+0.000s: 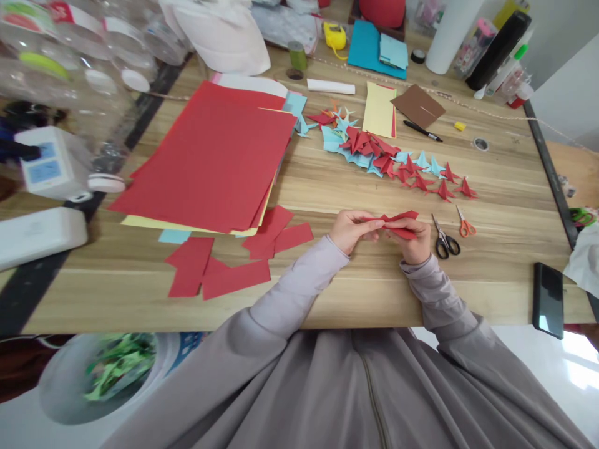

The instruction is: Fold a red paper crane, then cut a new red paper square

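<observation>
Left of the grip: red paper pieces lie on the table. Left hand and right hand both pinch the folded red paper between them, above the tabletop. Just right of the grip: black-handled scissors, then orange-handled scissors.

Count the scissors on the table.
2: the black pair, just right of the right hand, and the orange pair, farther right. Others may be hidden in the clutter.

From here I can't make out any readable words or numbers; the bottle labels at the upper left of the frame are too blurred.
</observation>
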